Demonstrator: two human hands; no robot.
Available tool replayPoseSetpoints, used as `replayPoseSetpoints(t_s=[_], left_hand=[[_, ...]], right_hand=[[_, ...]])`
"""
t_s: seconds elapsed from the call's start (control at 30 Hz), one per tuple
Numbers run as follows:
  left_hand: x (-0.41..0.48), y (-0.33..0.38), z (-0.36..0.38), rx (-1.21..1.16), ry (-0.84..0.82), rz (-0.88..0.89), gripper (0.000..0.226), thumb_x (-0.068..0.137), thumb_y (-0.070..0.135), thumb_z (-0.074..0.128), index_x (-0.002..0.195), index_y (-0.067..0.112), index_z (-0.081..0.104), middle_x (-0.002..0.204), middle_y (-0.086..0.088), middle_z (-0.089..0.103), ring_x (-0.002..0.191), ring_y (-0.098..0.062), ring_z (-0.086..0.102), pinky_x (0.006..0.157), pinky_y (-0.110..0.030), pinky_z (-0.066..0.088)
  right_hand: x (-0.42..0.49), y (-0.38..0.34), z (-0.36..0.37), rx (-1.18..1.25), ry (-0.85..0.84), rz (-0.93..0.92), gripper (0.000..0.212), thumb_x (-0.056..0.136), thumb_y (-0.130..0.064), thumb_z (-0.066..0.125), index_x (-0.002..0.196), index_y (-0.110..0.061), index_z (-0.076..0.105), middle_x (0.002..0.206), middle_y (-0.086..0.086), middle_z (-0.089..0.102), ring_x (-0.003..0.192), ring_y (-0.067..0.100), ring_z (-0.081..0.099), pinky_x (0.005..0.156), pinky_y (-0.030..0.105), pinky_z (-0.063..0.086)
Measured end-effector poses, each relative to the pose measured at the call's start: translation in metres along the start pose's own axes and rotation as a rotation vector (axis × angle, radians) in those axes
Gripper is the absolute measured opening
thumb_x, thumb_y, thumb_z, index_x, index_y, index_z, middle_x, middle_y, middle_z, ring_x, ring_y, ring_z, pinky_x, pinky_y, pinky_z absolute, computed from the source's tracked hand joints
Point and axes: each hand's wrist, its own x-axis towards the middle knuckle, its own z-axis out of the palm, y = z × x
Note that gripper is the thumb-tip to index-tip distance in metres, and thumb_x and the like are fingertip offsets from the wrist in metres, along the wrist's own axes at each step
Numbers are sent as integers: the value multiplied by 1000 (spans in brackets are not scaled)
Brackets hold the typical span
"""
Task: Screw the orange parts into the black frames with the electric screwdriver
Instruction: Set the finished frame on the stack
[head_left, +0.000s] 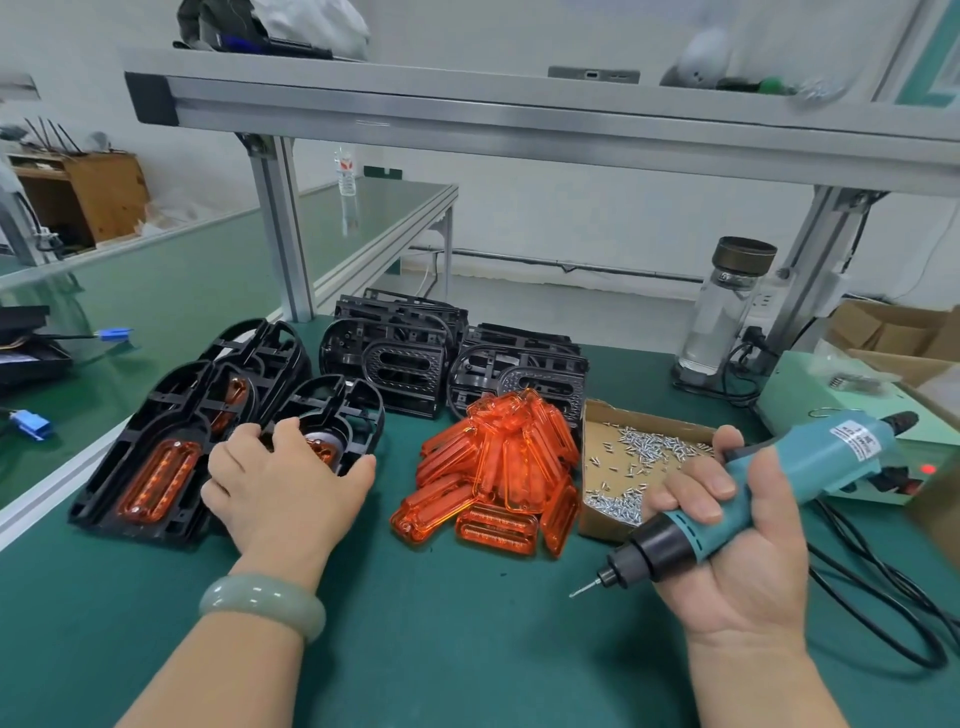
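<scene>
Between screws, by the look of it. Gripping with the left hand (283, 486) a black frame (353, 415) at ten o'clock on the desk (467, 623), orange showing under the palm. Clamping the electric screwdriver (769, 478) in the right hand (737, 545) at four o'clock, bit aimed toward eight o'clock, clear of the desk, no screw to be made out on it. Probably calls for picking a screw from the box of screws (639, 457), at three o'clock of the loose orange parts (498, 467), then seating the bit squarely over a hole. Empty frames (395, 358) stacked at twelve o'clock.
</scene>
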Motion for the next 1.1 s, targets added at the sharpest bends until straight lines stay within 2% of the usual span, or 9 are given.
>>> replayPoseSetpoints(t_s=[0.13, 0.2, 0.3, 0.4, 0.47, 0.57, 0.67, 0.87, 1.1], left_hand=[[2, -2, 3, 43, 27, 18, 67, 73, 59, 64, 124, 17, 53, 145, -13, 27, 132, -34, 17, 112, -50, 10], [2, -3, 3, 58, 22, 34, 67, 75, 59, 62, 126, 16, 51, 146, -14, 27, 133, -34, 16, 113, -50, 9], [-2, -4, 6, 60, 25, 53, 67, 77, 59, 59, 127, 16, 50, 149, -12, 24, 135, -33, 14, 113, -50, 8], [-3, -6, 6, 68, 39, 61, 70, 76, 60, 60, 128, 15, 49, 150, -10, 25, 134, -32, 15, 112, -50, 11], [-3, -6, 5, 56, 44, 61, 69, 78, 57, 60, 131, 14, 47, 150, -10, 27, 133, -33, 17, 111, -49, 15], [-3, -4, 3, 28, 38, 63, 66, 81, 52, 60, 134, 15, 45, 149, -9, 30, 134, -32, 18, 110, -48, 15], [-3, -3, 1, 39, 9, 73, 67, 80, 53, 60, 135, 18, 44, 149, -9, 32, 136, -32, 19, 111, -49, 13], [-9, 3, -7, -34, 13, 139, 66, 80, 47, 64, 135, 18, 45, 147, -7, 37, 137, -30, 19, 113, -51, 11], [-24, 32, -13, -164, 64, 385, 47, 79, 34, 67, 124, 21, 58, 130, 2, 57, 131, -28, 29, 108, -46, 21]], right_hand=[[0, 1, 0, -8, -4, 2, 18, 89, -39, 49, 91, -25, 59, 58, -13, 42, 44, 0, 42, 52, 17, 45], [-1, 1, 0, -7, -28, 13, 16, 83, -38, 62, 91, -25, 60, 58, -13, 43, 44, 0, 42, 52, 17, 46], [-1, 0, 1, 9, -77, 39, 46, 56, -38, 90, 90, -23, 63, 59, -12, 43, 44, 1, 43, 52, 18, 48], [-2, 0, 4, 7, -84, 43, 54, 48, -38, 95, 90, -24, 64, 59, -12, 43, 44, 2, 44, 52, 19, 48], [-2, 1, 5, 19, -67, 47, 46, 55, -38, 90, 89, -24, 64, 59, -12, 43, 44, 1, 43, 52, 18, 48], [-2, 2, 3, 1, -16, 26, 19, 79, -38, 64, 92, -24, 61, 59, -13, 42, 44, 0, 43, 53, 18, 47], [-2, 4, 1, 2, 6, 15, 18, 89, -38, 50, 92, -24, 60, 59, -13, 42, 44, 0, 42, 53, 18, 47], [-2, 5, 2, -8, 12, 20, 18, 90, -38, 46, 92, -24, 58, 58, -13, 41, 44, 1, 42, 52, 18, 47], [-3, 7, 4, -16, 37, 35, 16, 88, -36, 48, 92, -23, 57, 58, -11, 41, 42, 2, 42, 50, 19, 47]])
